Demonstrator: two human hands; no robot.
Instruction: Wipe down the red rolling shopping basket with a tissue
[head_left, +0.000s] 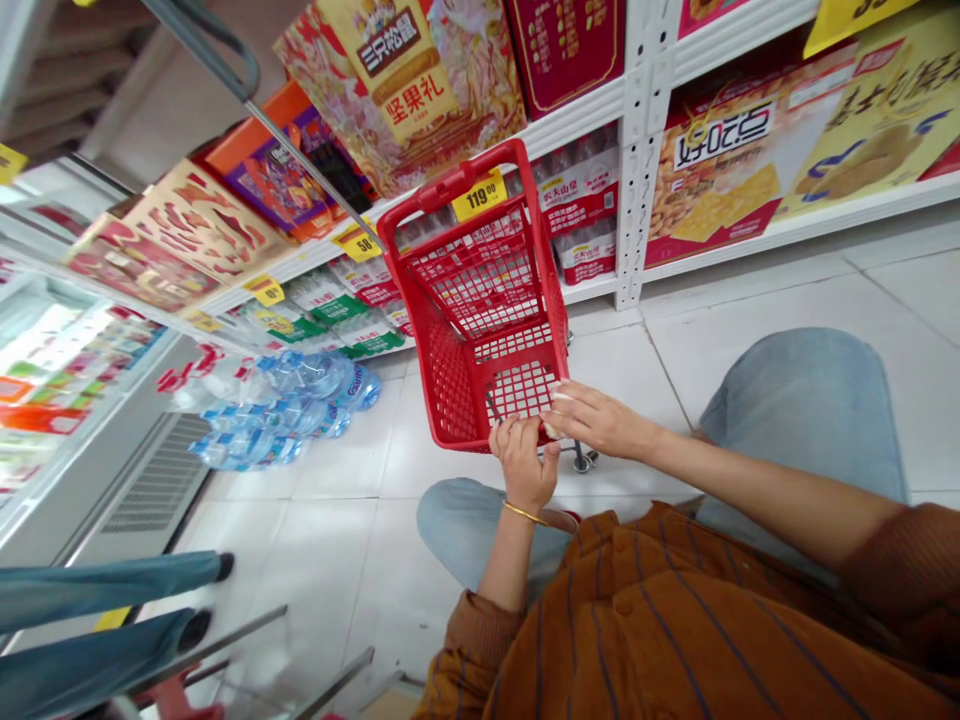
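Observation:
A small red plastic shopping cart (450, 395) with mesh sides and an upright handle stands right in front of my bent knees. Nothing lies in its basket. My left hand (523, 462), with a gold bangle at the wrist, curls its fingers over the near rim. Just beside it, my right hand (596, 415) is laid over the near right corner, its fingers bent together on the rim. A small pale bit shows between the two hands; what it is I cannot make out.
White shelves (634, 160) with gift boxes (409, 90) and bottle packs (585, 210) rise behind the cart. Packs of blue water bottles (285, 405) lie on the tiled floor (337, 530) at left. Another person's legs (105, 610) and metal bars (330, 685) are at lower left.

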